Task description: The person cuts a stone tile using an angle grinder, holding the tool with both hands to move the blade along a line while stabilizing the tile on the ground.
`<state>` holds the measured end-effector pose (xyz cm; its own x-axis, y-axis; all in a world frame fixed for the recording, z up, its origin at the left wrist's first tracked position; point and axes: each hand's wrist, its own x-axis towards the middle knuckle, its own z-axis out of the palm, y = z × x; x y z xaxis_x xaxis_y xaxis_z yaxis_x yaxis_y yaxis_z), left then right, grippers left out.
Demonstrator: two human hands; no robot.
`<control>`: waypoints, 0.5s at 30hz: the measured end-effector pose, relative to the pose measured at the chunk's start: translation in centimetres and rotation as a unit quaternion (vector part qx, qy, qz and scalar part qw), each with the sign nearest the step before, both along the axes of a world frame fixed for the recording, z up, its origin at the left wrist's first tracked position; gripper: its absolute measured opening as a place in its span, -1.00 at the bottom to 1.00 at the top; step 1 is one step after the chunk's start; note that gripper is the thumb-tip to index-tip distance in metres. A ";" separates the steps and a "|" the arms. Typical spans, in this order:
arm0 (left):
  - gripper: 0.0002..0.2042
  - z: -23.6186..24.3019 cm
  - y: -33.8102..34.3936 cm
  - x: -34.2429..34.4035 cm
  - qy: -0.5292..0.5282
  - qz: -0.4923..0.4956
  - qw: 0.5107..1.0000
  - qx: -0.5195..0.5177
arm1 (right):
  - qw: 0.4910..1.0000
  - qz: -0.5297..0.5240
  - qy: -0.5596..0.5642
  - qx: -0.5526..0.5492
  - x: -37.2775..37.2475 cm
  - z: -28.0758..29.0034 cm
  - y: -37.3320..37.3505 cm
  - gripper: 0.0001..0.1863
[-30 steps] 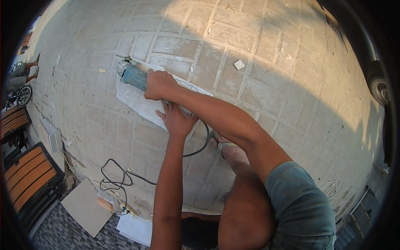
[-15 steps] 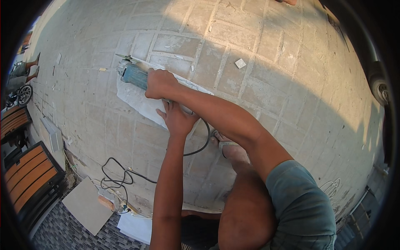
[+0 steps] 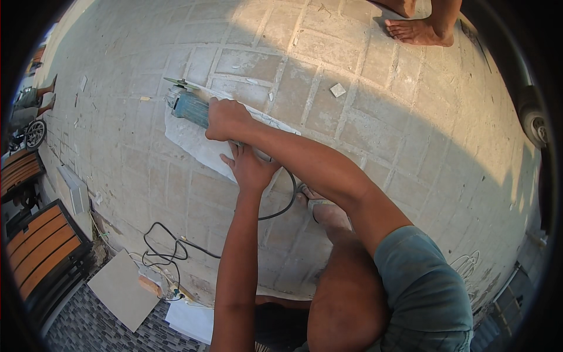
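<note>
My right hand (image 3: 229, 119) is wrapped around the body of a blue-green angle grinder (image 3: 191, 110). The grinder's disc (image 3: 180, 84) points to the far left, at the long edge of a pale, dust-covered tile (image 3: 193, 139) lying on the paving. Pressed on the same tile, nearer to me, is my left hand (image 3: 253, 168) with its fingers spread. My right forearm crosses over beyond it, and part of the grinder's rear end is hidden by my hands. A black cord (image 3: 293, 196) curves away on the near side.
A person's bare feet (image 3: 421, 31) stand at the far right. Slatted wooden chairs (image 3: 44, 249), a flat beige tile (image 3: 124, 290) and tangled cord (image 3: 167, 249) lie at the near left. A small tile piece (image 3: 338, 90) rests beyond my right arm; a vehicle wheel (image 3: 535, 125) is far right.
Another person's bare feet have come further into view at the far right. My hands, the grinder and the tile look almost the same.
</note>
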<state>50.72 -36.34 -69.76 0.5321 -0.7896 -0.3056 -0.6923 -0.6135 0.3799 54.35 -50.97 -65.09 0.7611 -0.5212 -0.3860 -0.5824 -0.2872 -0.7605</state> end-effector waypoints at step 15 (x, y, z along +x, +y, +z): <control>0.06 0.1 -0.2 -0.1 0.002 -0.003 1.000 0.004 | 1.000 -0.009 0.014 0.012 0.2 -0.4 0.1 -0.41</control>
<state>50.60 -36.51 -69.71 0.5258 -0.7904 -0.3144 -0.6944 -0.6123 0.3781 54.59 -50.90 -65.48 0.7410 -0.5251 -0.4186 -0.6077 -0.2591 -0.7507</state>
